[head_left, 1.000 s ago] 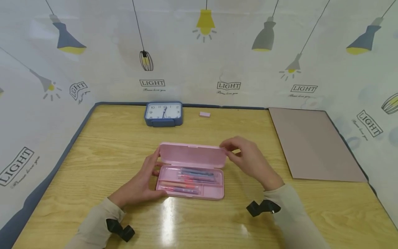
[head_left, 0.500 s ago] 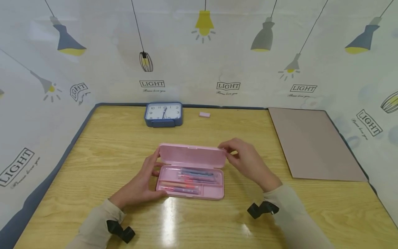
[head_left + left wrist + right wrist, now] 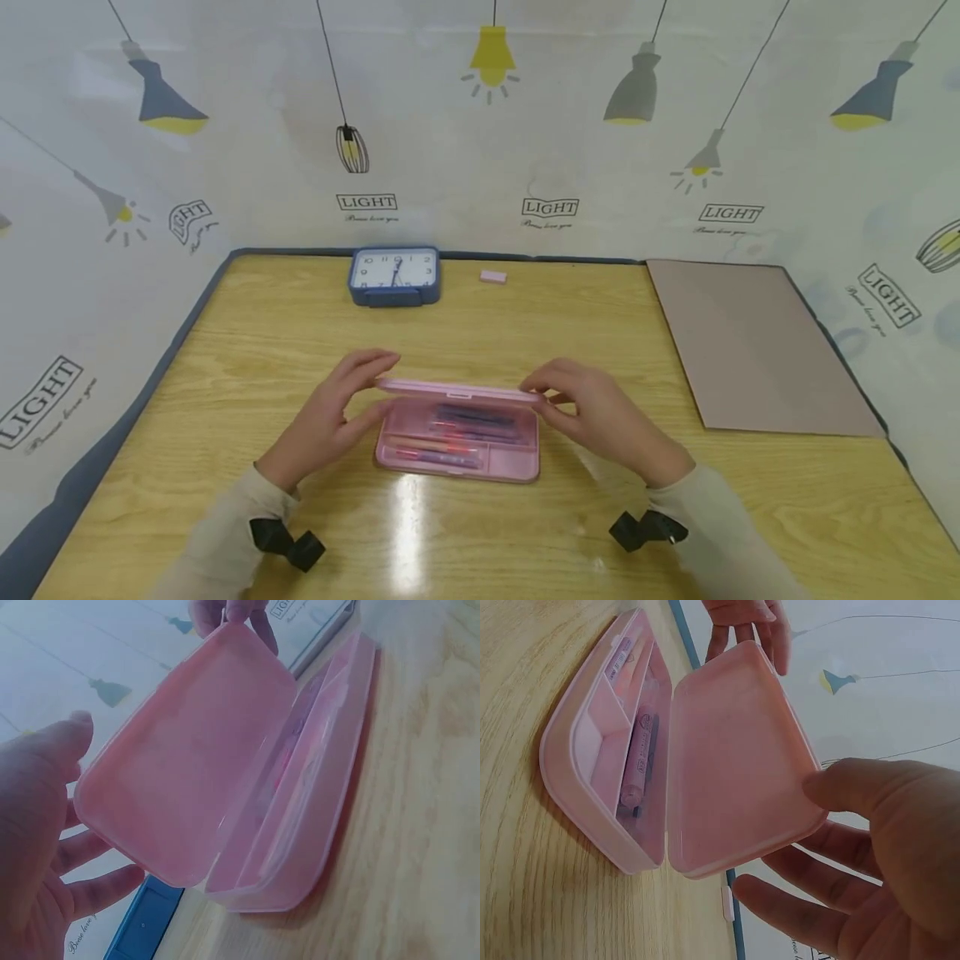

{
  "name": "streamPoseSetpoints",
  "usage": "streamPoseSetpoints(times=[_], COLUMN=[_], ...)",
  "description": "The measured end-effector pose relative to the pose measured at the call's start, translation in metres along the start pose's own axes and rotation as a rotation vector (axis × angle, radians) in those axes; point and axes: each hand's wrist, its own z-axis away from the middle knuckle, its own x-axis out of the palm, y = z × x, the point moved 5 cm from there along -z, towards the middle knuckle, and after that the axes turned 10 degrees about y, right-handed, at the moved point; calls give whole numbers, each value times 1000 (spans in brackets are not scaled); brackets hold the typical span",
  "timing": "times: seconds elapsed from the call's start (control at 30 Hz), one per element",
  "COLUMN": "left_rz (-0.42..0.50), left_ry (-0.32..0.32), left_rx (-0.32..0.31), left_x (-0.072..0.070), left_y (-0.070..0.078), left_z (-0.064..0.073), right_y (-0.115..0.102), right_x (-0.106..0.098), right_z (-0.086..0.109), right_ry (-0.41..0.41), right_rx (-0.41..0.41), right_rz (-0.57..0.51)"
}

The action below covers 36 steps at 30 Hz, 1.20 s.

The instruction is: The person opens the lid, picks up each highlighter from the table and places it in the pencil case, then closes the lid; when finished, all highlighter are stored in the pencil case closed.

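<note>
A pink pencil case point(image 3: 513, 461) stands on the wooden table in the head view, its hinged lid point(image 3: 457, 390) raised and tilted forward over the tray. Several pens point(image 3: 438, 457) lie in its divided compartments, the rear ones shaded by the lid. My right hand point(image 3: 607, 421) pinches the lid's right end; in the right wrist view the thumb point(image 3: 847, 787) presses its inner face, with fingers behind. My left hand point(image 3: 322, 429) is spread at the lid's left end. In the left wrist view its thumb point(image 3: 64, 746) stands off the lid, and its fingers reach behind the edge.
A blue clock point(image 3: 395, 275) stands at the back of the table, with a small pink eraser point(image 3: 493, 277) to its right. A flat brownish board point(image 3: 765, 350) lies at the right. Lamp-printed sheeting point(image 3: 450, 125) encloses the back and sides.
The lid has swung forward and down from its more upright position, my right hand moving with it. My left hand has left the tray's left side and moved up beside the lid.
</note>
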Motion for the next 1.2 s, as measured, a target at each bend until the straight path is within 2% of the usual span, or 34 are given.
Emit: streamPoseSetpoints(times=[0.17,0.37,0.53,0.67,0.8,0.9,1.0,1.2], left_rz=[-82,-53,-36,-109,-242,-302,-332,-375], left_ry=[-48,-84,-117,-135,-153,-167,-177,-193], left_rx=[43,47,81,179,372,482,518,513], left_x=[2,3,2,5,13,19,23,26], left_y=[0,1,3,7,15,20,22,24], left_z=[0,2,7,20,32,38,41,42], right_y=[0,2,-3,-10,-14,-16,-17,-19], right_x=[7,13,15,22,32,38,43,46], right_z=[2,6,12,22,32,38,42,46], right_ry=[-50,-157,-191,-249,-270,-277,-288,-253], right_rx=[-20,23,-13,-75,-183,-222,-232,-318], right_rz=[11,26,72,145,232,290,345,414])
